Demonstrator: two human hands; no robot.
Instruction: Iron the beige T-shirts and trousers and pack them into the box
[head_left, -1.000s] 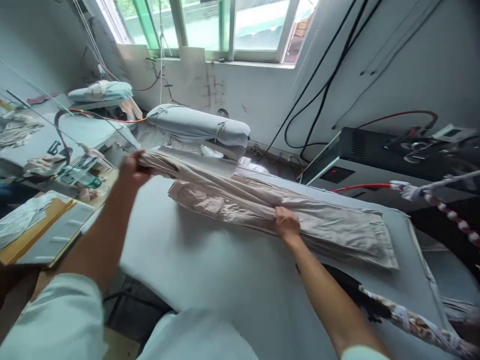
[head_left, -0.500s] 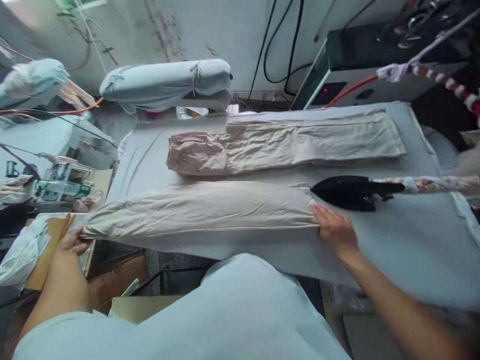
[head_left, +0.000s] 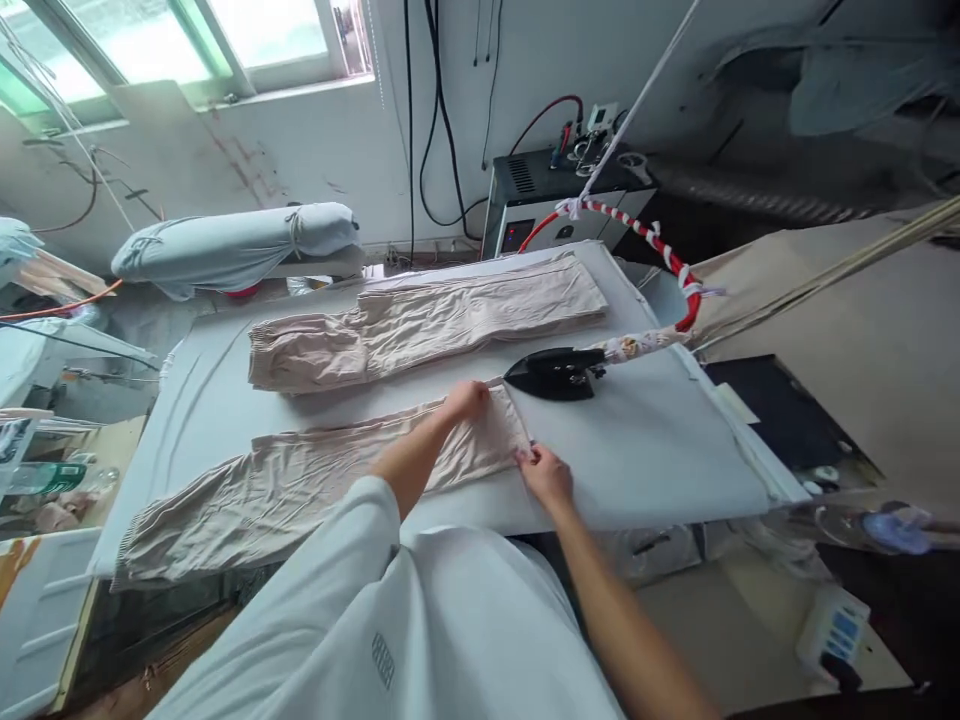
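Since half a second ago, the left hand point(head_left: 469, 400) has moved from the gathered waist end of the near trousers point(head_left: 289, 485) to their hem end, close to the right hand point(head_left: 546, 472). Pale beige, creased and doubled lengthwise, these trousers stretch leftward from the hands along the near side of the padded table point(head_left: 645, 450). Both hands are nearly closed, pinching opposite hem corners. Just beyond the right hand rests a black iron point(head_left: 551, 374); farther out lie folded beige trousers point(head_left: 480, 312).
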